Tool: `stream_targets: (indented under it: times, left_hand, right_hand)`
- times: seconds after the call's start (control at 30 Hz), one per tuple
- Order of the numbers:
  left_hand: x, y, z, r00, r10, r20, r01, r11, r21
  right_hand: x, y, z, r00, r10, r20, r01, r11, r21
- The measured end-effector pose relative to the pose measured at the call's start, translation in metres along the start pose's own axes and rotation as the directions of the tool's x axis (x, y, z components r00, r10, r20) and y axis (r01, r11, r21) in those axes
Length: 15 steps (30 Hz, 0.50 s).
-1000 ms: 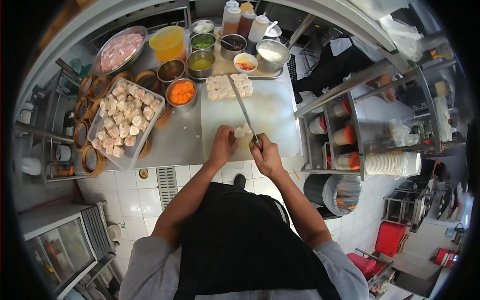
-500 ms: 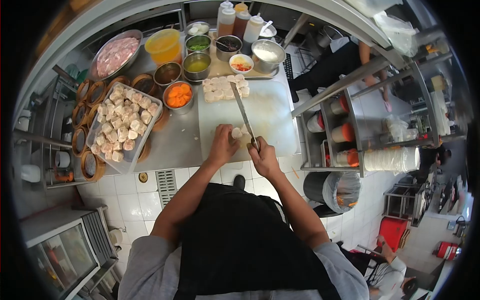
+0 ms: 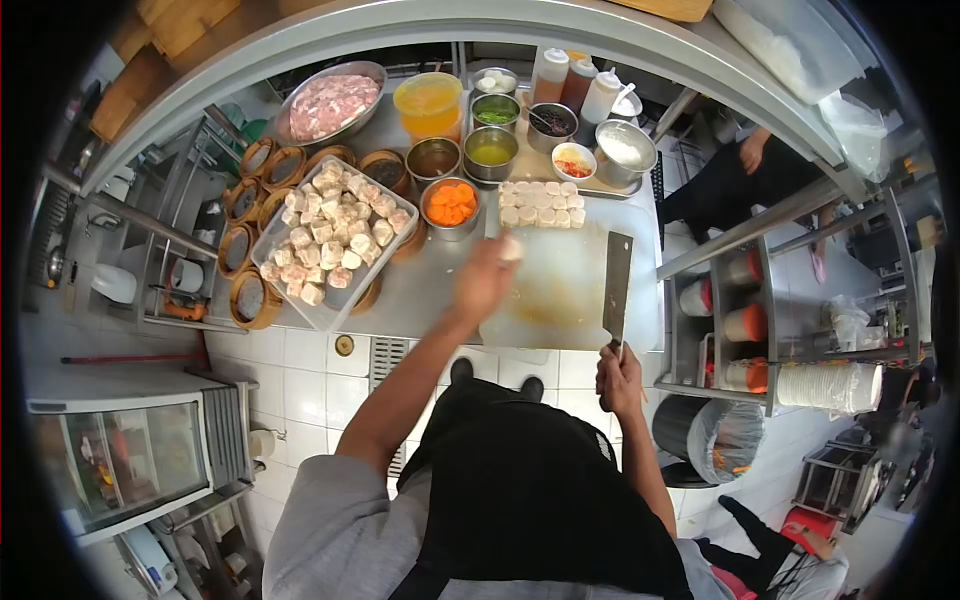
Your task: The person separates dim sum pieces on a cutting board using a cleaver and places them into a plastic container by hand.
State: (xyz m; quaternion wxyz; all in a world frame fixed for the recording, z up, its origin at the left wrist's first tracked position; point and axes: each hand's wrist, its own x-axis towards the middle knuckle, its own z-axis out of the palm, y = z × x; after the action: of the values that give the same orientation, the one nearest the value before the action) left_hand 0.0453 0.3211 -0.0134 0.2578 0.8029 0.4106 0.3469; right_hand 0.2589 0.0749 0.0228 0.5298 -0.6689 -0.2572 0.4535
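Note:
My left hand (image 3: 485, 277), smeared by motion, is closed with a pale round dumpling (image 3: 511, 249) at its fingertips. It hovers over the left part of the white cutting board (image 3: 560, 290). My right hand (image 3: 621, 378) is wrapped round the handle of a cleaver (image 3: 618, 280), at the board's front right. The cleaver's blade points away from me over the board. At the board's back edge, similar dumplings (image 3: 541, 204) sit in tight rows. Many more fill a clear plastic tub (image 3: 393, 243) to the left.
Bamboo steamers (image 3: 237, 250) stand left of the tub. Behind are a bowl of raw meat (image 3: 335, 106), sliced carrots (image 3: 450, 205), a yellow tub (image 3: 428, 108) and squeeze bottles (image 3: 550, 76). A metal shelf (image 3: 720, 320) and bin (image 3: 693, 440) are at right; people stand nearby.
My left hand has lifted forward off the board's front with a dumpling. The cleaver has swung to the right, away from the rows. The camera view has shifted.

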Motion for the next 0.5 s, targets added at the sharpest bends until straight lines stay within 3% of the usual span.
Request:
stream_targets:
  times: [0.03,0.07,0.1,0.13,0.17,0.23,0.3,0.37,0.43,0.5]
  left_hand:
    - [0.006,0.001,-0.041,0.986,0.067,-0.151,-0.06,0.997,0.048]
    - [0.01,-0.011,-0.081,0.965,0.146,-0.218,-0.099,0.972,0.213]
    - [0.015,-0.01,-0.114,0.967,-0.006,-0.257,0.032,0.995,0.098]
    - [0.022,-0.02,-0.145,0.963,0.043,-0.266,0.0,0.987,0.162]
    - [0.027,-0.035,-0.168,0.956,0.101,-0.275,0.026,0.905,0.424]
    - [0.038,-0.028,-0.199,0.954,0.141,-0.264,0.074,0.744,0.664]
    - [0.057,-0.011,-0.185,0.958,0.202,-0.203,-0.064,0.843,0.535]
    - [0.074,-0.006,-0.13,0.976,0.219,0.007,-0.211,0.93,0.302]
    - [0.098,-0.005,-0.065,0.928,0.249,0.276,-0.293,0.947,0.132]
    - [0.125,-0.025,-0.002,0.898,0.208,0.389,-0.327,0.905,0.273]
  right_hand:
    - [-0.003,0.002,-0.003,1.0,0.015,-0.001,-0.015,1.0,0.009]
    - [-0.004,0.007,-0.006,1.0,0.006,0.003,-0.006,1.0,-0.012]
    - [-0.004,0.012,-0.007,1.0,0.021,0.015,-0.02,1.0,-0.018]
    - [-0.004,0.017,-0.008,0.999,0.035,0.018,-0.035,0.999,-0.024]
    - [-0.006,0.019,-0.009,0.999,0.049,0.017,-0.049,0.998,-0.029]
    - [-0.011,0.016,-0.004,0.999,0.043,0.007,-0.043,0.998,-0.041]
    - [-0.015,0.011,-0.001,0.999,0.04,0.013,-0.039,0.997,-0.059]
    - [-0.02,0.01,0.001,1.0,-0.003,0.026,0.005,0.998,-0.056]
    - [-0.026,0.005,0.008,0.998,0.05,-0.042,-0.051,0.998,-0.044]
    - [-0.033,0.013,0.001,0.989,0.139,-0.046,-0.142,0.987,-0.072]
